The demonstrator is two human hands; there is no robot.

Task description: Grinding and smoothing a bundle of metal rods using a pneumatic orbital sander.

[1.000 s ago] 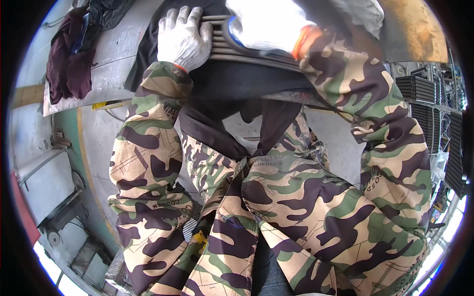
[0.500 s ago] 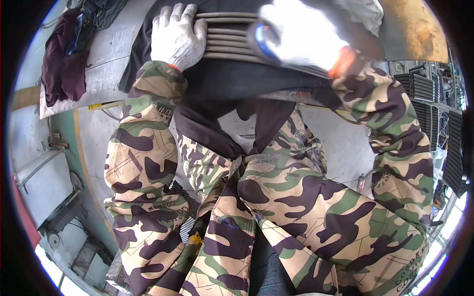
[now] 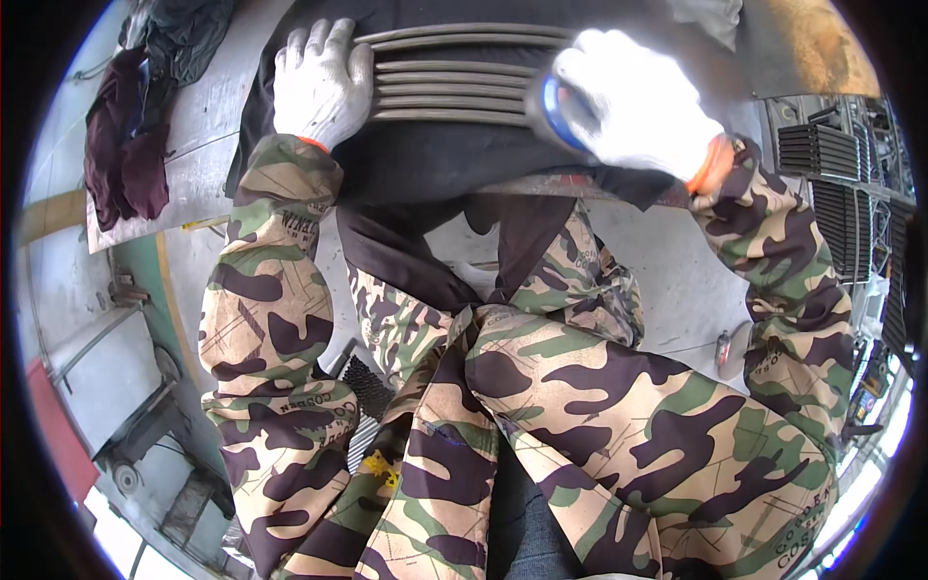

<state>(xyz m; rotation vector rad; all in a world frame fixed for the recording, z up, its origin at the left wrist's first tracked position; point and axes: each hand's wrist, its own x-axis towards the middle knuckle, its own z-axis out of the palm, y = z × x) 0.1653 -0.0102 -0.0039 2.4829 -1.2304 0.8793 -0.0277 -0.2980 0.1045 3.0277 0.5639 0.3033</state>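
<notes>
A rack of several parallel grey metal bars (image 3: 454, 92) lies across black cloth (image 3: 416, 159) on the work table. My left hand (image 3: 319, 87), in a white knit glove, rests at the rack's left end with fingers stretched out and the thumb beside the bars. My right hand (image 3: 628, 101), also gloved, is closed around a round grey pad with a blue band (image 3: 563, 111). The pad sits against the bars towards their right side. Its grey edge is blurred, and its exact kind cannot be made out. My right hand hides the rack's right end.
Dark red and grey garments (image 3: 126, 145) hang over the table's left part. A rusty brown sheet (image 3: 812, 48) lies at the far right. Stacked dark racks (image 3: 822, 150) stand beyond the right edge. A wheeled cart (image 3: 116, 396) is on the floor at left.
My right hand has moved right along the bars with the blue-banded pad. My left hand stays at the rack's left end. The whole view has shifted slightly.
</notes>
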